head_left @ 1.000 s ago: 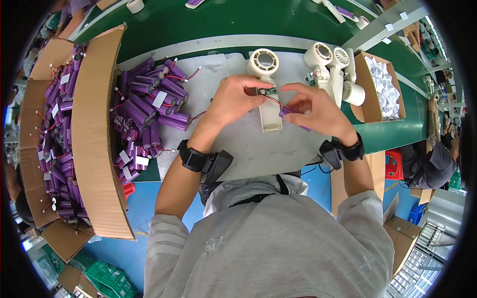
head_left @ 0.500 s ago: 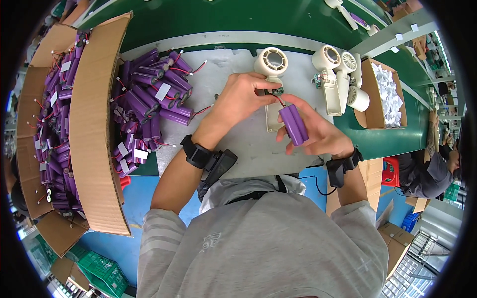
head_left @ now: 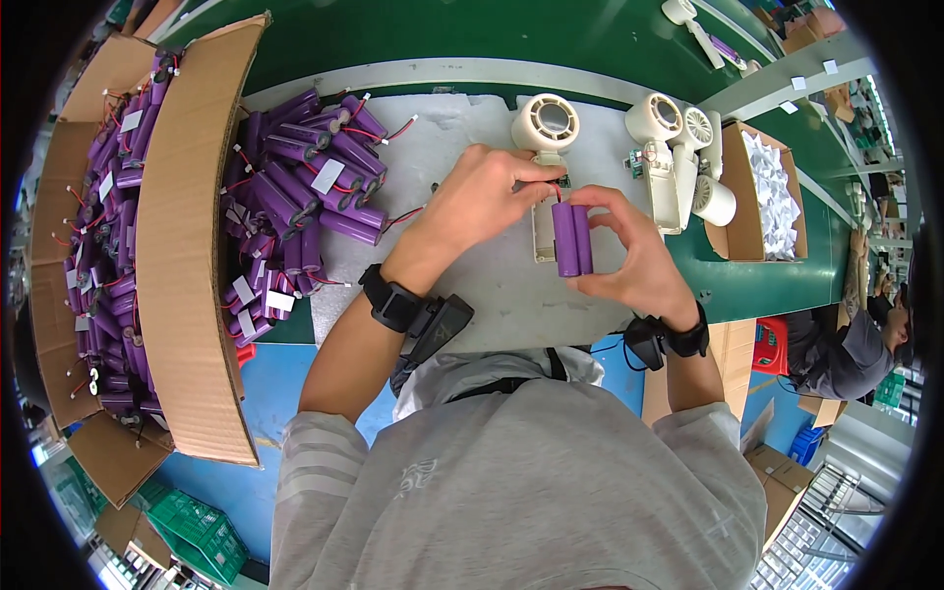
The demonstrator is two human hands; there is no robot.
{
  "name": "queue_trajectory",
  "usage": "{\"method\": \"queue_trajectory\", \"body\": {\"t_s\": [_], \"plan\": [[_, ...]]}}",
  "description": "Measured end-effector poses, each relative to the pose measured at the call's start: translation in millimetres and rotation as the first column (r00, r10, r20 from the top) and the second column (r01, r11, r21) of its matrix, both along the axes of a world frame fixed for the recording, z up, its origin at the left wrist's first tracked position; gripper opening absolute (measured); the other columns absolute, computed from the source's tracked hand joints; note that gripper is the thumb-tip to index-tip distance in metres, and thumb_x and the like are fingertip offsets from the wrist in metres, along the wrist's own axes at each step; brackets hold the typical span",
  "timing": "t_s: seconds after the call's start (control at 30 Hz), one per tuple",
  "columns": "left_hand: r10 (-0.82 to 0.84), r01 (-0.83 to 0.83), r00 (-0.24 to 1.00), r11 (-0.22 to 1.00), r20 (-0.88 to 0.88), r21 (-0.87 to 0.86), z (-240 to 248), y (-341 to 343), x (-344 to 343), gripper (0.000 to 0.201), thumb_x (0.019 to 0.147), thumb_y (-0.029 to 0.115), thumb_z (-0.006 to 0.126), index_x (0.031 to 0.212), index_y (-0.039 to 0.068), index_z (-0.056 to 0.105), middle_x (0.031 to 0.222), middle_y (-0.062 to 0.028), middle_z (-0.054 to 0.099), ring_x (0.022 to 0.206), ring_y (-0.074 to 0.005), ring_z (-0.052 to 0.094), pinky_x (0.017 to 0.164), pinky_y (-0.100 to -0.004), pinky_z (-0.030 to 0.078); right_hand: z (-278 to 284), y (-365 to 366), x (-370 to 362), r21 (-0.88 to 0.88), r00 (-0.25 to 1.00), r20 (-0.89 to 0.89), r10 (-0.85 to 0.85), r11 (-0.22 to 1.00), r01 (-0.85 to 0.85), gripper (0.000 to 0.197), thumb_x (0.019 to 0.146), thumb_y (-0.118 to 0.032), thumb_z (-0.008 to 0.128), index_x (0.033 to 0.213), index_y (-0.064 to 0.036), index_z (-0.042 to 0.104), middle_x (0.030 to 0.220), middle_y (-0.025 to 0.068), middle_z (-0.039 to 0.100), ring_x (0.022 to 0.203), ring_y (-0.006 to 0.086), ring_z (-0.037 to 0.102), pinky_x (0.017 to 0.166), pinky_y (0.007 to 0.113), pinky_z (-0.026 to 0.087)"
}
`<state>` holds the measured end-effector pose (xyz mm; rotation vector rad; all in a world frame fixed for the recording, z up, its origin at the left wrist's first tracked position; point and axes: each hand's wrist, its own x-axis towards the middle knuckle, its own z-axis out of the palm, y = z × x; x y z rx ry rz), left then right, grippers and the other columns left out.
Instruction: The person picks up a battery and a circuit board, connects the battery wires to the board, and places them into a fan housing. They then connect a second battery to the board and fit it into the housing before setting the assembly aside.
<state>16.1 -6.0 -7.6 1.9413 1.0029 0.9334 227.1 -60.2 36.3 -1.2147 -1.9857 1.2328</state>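
Observation:
A cream handheld fan (head_left: 547, 120) lies in front of me, its round head away from me and its open handle shell (head_left: 543, 241) toward me. My left hand (head_left: 492, 197) is closed, thumb and forefinger pinching a small green circuit board (head_left: 563, 182) just below the fan head; the fingers hide part of it. Between the thumb and fingers of my right hand (head_left: 639, 251) is a purple battery pack (head_left: 567, 241) of two cells, held upright over the handle's right side. A short red wire runs from the pack's top toward the board.
Many purple battery packs (head_left: 305, 187) are heaped at the left beside a cardboard box (head_left: 192, 246) full of more. To the right lie several cream fan bodies (head_left: 664, 187) and a box (head_left: 737, 197) of white pieces. A seated person (head_left: 851, 354) is at far right.
My right hand has turned the battery pack from a slant to nearly upright and shifted it slightly left, its fingers now curled around it. My left hand keeps its pinch at the board.

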Motion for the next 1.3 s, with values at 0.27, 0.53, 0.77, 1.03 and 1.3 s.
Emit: {"method": "queue_trajectory", "body": {"t_s": [0.27, 0.53, 0.77, 1.03, 1.3], "plan": [[-0.044, 0.045, 0.999, 0.998, -0.021, 0.035, 0, 0, -4, 0.026, 0.084, 0.006, 0.066, 0.11, 0.006, 0.07, 0.098, -0.0186, 0.069, 0.085, -0.036, 0.067, 0.076, -0.039, 0.055, -15, 4, -4, 0.3, 0.986, 0.157, 0.05, 0.949, -0.096, 0.07, 0.057, -0.003, 0.083, 0.121, -0.0054, 0.055, 0.125, 0.0103, 0.055, 0.116, 0.0292, 0.053, 0.1, 0.038, 0.044], [-0.089, 0.093, 0.992, 0.995, -0.089, 0.045, 3, 1, -8, 0.031, 0.085, 0.002, 0.064, 0.115, 0.007, 0.068, 0.095, -0.0223, 0.067, 0.074, -0.0356, 0.061, 0.068, -0.04, 0.051, -17, -5, -11, 0.384, 0.983, 0.182, -0.009, 0.921, -0.062, 0.066, 0.06, -0.001, 0.084, 0.122, -0.0043, 0.06, 0.128, 0.0117, 0.054, 0.115, 0.0312, 0.055, 0.096, 0.039, 0.048], [-0.13, 0.136, 0.988, 0.988, -0.077, 0.078, 3, 1, -12, 0.042, 0.082, -0.004, 0.061, 0.121, 0.009, 0.066, 0.082, -0.0191, 0.066, 0.055, -0.0236, 0.054, 0.056, -0.0344, 0.049, -16, -8, -9, 0.394, 0.977, 0.211, -0.029, 0.917, -0.058, 0.056, 0.064, -0.001, 0.082, 0.117, -0.002, 0.064, 0.13, 0.0123, 0.053, 0.111, 0.0312, 0.06, 0.091, 0.038, 0.053], [-0.137, 0.141, 0.989, 0.987, -0.053, 0.076, 1, 2, -12, 0.042, 0.083, -0.004, 0.059, 0.122, 0.011, 0.066, 0.078, -0.0194, 0.064, 0.054, -0.0232, 0.053, 0.058, -0.0355, 0.05, -12, -11, -12, 0.349, 0.968, 0.249, -0.029, 0.935, -0.062, 0.053, 0.07, 0.0, 0.079, 0.12, 0.0002, 0.062, 0.135, 0.0143, 0.048, 0.109, 0.0321, 0.062, 0.09, 0.039, 0.054], [-0.127, 0.126, 0.992, 0.991, 0.02, 0.049, 5, 3, -10, 0.037, 0.085, -0.001, 0.06, 0.119, 0.011, 0.068, 0.089, -0.022, 0.067, 0.054, -0.0222, 0.056, 0.059, -0.0337, 0.05, -8, -10, -14, 0.363, 0.954, 0.299, -0.024, 0.927, -0.09, 0.054, 0.07, 0.0, 0.079, 0.121, 0.0009, 0.061, 0.136, 0.0161, 0.048, 0.111, 0.0337, 0.06, 0.091, 0.039, 0.054]]}}
